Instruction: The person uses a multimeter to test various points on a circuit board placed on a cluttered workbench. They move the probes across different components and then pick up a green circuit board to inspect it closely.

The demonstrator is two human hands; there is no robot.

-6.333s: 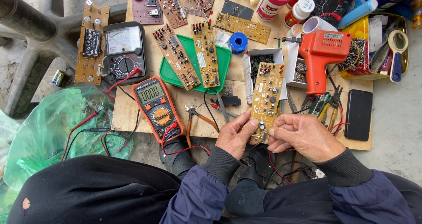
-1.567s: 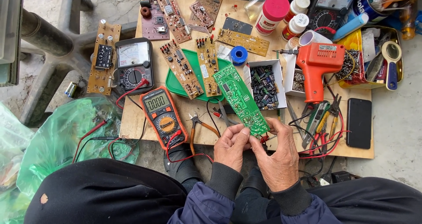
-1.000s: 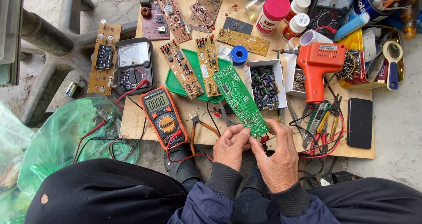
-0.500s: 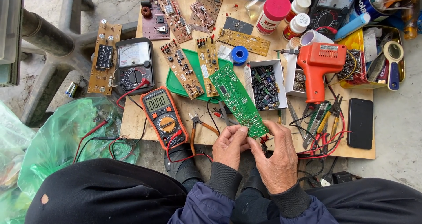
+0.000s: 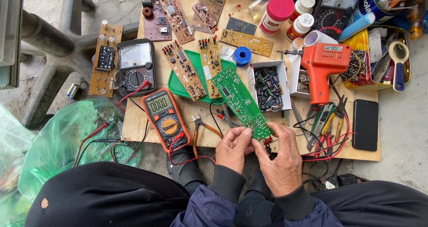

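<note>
Both hands hold one long green circuit board (image 5: 240, 102) by its near end, above the near edge of the wooden worktop (image 5: 133, 124). The left hand (image 5: 232, 148) pinches the near corner, thumb on the upper face; the right hand (image 5: 281, 162) closes its fingers round the same end from the other side. Neither hand is free.

The board is lifted clear of the worktop, and its green solder side faces the camera. No tool touches it: the orange soldering gun (image 5: 322, 66), the orange digital multimeter (image 5: 164, 118) and the pliers (image 5: 201, 128) all lie untouched. By this showing the board is in hand for inspection, and any work with a tool remains to be done.

The long axis of the board runs diagonally, from the hands at the near right up and away to the far left. Its far end points toward the green tray (image 5: 185, 84) and hangs over the tray's near right rim, just beside the white box of small parts (image 5: 267, 86).
</note>
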